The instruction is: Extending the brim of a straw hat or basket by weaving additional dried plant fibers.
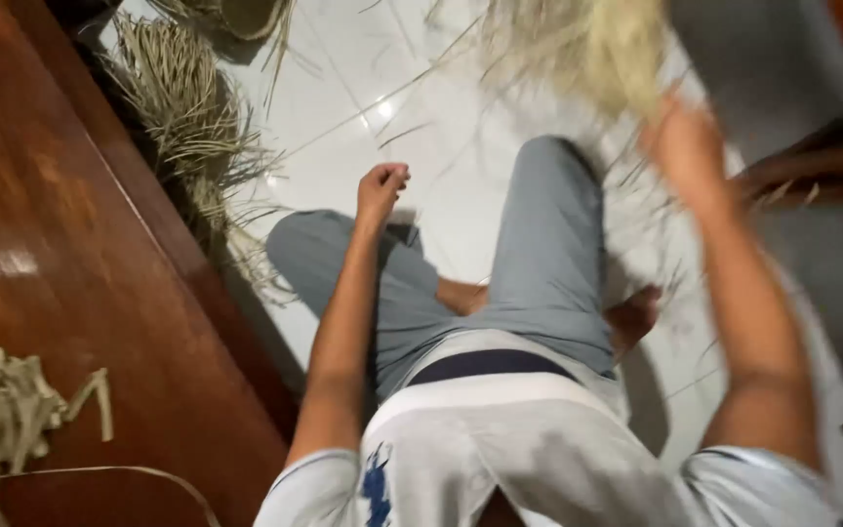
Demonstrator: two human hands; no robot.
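Person seated cross-legged on white tile floor (343, 107). Right hand (683, 146) raised, blurred, fingers gripping bundle of dried straw fibres (587, 44) above floor's far side. Left hand (381, 187) fingers curled into loose fist, apparently holding nothing. 1 more straw pile (182, 112) beside wooden cabinet (70, 244).

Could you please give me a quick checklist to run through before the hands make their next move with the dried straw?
1. Right hand grips the raised straw bundle: ok, though motion-blurred.
2. Left hand is closed in a fist: ok; whether it holds a strand, cannot tell.
3. Loose strands are clear of the white tiled floor: not ok, many lie scattered.
4. Straw pile by the wooden furniture is within reach: ok.
5. Crossed legs free of straw: cannot tell.
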